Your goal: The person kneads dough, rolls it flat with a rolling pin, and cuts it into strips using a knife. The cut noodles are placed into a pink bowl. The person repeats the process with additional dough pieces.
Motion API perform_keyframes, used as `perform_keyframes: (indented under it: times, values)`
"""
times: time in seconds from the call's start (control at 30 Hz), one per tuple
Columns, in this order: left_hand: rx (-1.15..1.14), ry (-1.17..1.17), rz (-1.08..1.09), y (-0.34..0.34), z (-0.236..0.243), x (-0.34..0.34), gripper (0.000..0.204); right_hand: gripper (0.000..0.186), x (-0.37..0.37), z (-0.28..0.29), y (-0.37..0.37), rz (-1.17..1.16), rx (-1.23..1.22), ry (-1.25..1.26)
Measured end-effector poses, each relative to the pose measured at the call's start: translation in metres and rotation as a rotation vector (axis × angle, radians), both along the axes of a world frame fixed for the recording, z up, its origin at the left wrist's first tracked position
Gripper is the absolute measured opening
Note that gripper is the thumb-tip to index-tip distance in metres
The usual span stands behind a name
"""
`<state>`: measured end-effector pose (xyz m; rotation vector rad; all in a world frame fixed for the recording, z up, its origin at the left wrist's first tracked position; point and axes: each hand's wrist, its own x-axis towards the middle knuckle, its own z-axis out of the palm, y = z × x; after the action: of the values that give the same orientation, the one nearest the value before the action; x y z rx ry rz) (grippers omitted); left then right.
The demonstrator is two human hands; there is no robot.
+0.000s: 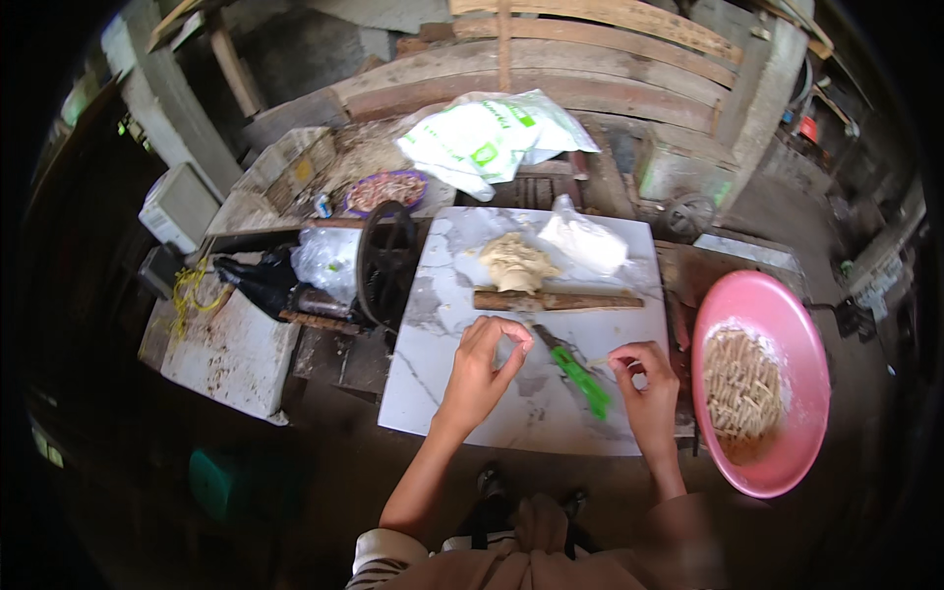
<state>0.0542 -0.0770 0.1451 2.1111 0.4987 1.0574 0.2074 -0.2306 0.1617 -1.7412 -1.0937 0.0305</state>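
Over a white marble-patterned board, my left hand is raised with thumb and fingertips pinched together; what they hold, if anything, is too small to make out. My right hand, near the board's right edge, pinches a small pale strip that looks like dough. Between the hands lies a green-handled cutting tool, its dark end pointing away. Beyond it a wooden rolling pin lies crosswise. A lump of dough and a clear bag of white powder rest at the back.
A pink basin holding many pale dough sticks stands at right. On the left is a machine with a dark wheel. Farther back are a purple-rimmed tray of reddish bits and white-green sacks. Another handwheel stands at back right.
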Motion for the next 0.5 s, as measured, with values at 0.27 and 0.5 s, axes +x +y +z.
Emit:
perform_keyframes:
  times: [0.27, 0.5]
  values:
    - [-0.013, -0.117, -0.224, -0.067, 0.025, 0.119, 0.009, 0.008, 0.079, 0.033, -0.103, -0.213, -0.007, -0.046]
    - [-0.154, 0.109, -0.426, -0.148, -0.009, 0.177, 0.012, 0.009, 0.104, 0.008, -0.149, -0.200, 0.037, 0.226]
